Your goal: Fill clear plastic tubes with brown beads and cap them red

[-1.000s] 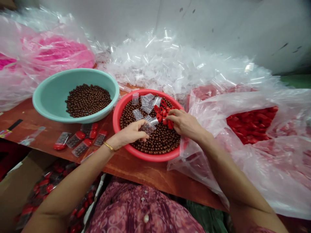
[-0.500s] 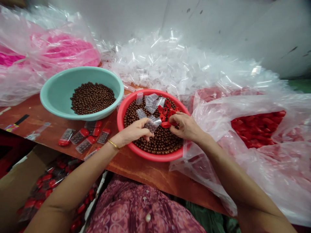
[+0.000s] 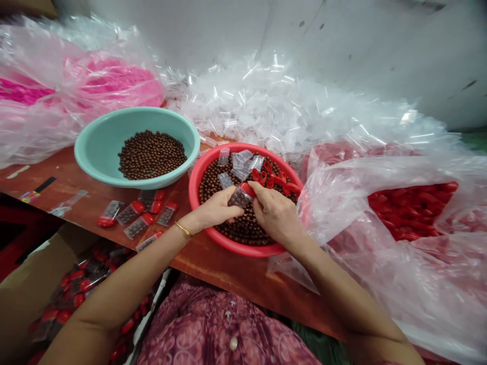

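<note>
Over the red basin (image 3: 243, 249), my left hand (image 3: 215, 207) grips a small clear plastic container (image 3: 239, 197) filled with brown balls. My right hand (image 3: 274, 210) is closed on a red cap (image 3: 247, 189) at the container's open end, its fingertips pressed against it. How firmly the cap sits I cannot tell. Brown balls (image 3: 213, 177) fill the basin beneath both hands. On top of them lie several empty clear containers (image 3: 243, 162) and loose red caps (image 3: 279, 180).
A teal basin (image 3: 95, 147) of brown balls stands left. Capped containers (image 3: 139, 225) lie before it, above a box of more (image 3: 76, 289). Clear containers (image 3: 266, 106) are heaped behind. Bags of red caps (image 3: 411, 208) and pink pieces (image 3: 114, 81) flank the table.
My right hand has moved left from the loose caps, bringing a red cap onto the container's end. The left hand still holds the container. The view has shifted slightly.
</note>
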`<state>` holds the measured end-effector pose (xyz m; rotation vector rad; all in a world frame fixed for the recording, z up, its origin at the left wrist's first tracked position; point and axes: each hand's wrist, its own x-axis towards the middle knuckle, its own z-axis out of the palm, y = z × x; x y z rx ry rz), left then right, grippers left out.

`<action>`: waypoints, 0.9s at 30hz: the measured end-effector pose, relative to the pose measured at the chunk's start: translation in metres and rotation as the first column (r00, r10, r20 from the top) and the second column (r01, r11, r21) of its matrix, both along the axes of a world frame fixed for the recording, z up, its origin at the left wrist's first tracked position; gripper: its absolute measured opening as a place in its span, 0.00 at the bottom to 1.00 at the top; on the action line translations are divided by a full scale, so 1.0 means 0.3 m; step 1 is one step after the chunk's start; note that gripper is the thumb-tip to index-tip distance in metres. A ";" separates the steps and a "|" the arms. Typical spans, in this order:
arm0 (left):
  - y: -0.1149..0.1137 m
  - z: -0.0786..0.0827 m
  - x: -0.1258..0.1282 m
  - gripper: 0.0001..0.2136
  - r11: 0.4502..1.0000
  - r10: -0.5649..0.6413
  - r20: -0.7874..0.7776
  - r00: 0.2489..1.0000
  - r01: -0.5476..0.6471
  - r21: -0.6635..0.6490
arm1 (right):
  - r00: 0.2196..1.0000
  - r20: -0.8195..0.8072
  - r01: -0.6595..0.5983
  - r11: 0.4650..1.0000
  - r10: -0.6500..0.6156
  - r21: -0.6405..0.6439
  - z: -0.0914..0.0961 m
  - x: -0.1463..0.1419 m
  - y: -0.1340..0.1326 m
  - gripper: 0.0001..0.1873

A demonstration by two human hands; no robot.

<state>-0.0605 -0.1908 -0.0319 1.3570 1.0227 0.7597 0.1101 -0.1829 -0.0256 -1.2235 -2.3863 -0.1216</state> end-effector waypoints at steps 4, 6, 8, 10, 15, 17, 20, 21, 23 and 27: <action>0.003 -0.011 0.005 0.08 0.987 0.044 -0.048 0.998 -0.036 0.156 | 0.992 -0.072 -0.102 0.995 0.101 -0.004 -0.039 0.004 -0.017 0.26; 0.005 -0.020 0.009 0.09 0.980 0.062 -0.077 0.995 -0.046 0.194 | 0.988 -0.101 -0.122 0.993 0.121 -0.006 -0.057 0.003 -0.028 0.27; 0.006 -0.028 0.011 0.09 0.977 0.086 -0.109 0.990 -0.062 0.202 | 0.986 -0.118 -0.118 0.993 0.118 0.009 -0.069 -0.006 -0.039 0.28; 0.005 -0.034 0.010 0.07 0.973 0.119 -0.137 0.983 -0.088 0.212 | 0.983 -0.139 -0.114 0.993 0.118 0.036 -0.075 -0.019 -0.049 0.27; -0.013 -0.022 0.001 0.05 0.950 0.170 -0.217 0.961 -0.102 0.294 | 0.967 -0.199 -0.157 0.987 0.157 0.016 -0.051 -0.011 -0.062 0.27; -0.022 -0.009 0.002 0.05 0.951 0.152 -0.264 0.952 -0.069 0.301 | 0.954 -0.223 -0.214 0.976 0.200 -0.043 -0.026 0.019 -0.063 0.26; -0.037 0.010 0.010 0.05 0.956 0.105 -0.298 0.949 -0.013 0.293 | 0.912 -0.347 -0.282 0.949 0.219 -0.144 0.006 0.053 -0.056 0.21; -0.042 0.015 0.013 0.05 0.957 0.083 -0.316 0.945 0.013 0.291 | 0.887 -0.426 -0.279 0.944 0.182 -0.178 0.011 0.051 -0.050 0.19; -0.050 0.022 0.019 0.04 0.955 0.036 -0.365 0.930 0.075 0.285 | 0.791 -0.610 -0.251 0.930 0.039 -0.267 0.011 0.021 -0.033 0.18; -0.062 0.028 0.024 0.06 0.946 0.008 -0.474 0.881 0.147 0.289 | 0.578 -0.772 -0.310 0.804 -0.264 -0.507 -0.005 -0.084 0.016 0.35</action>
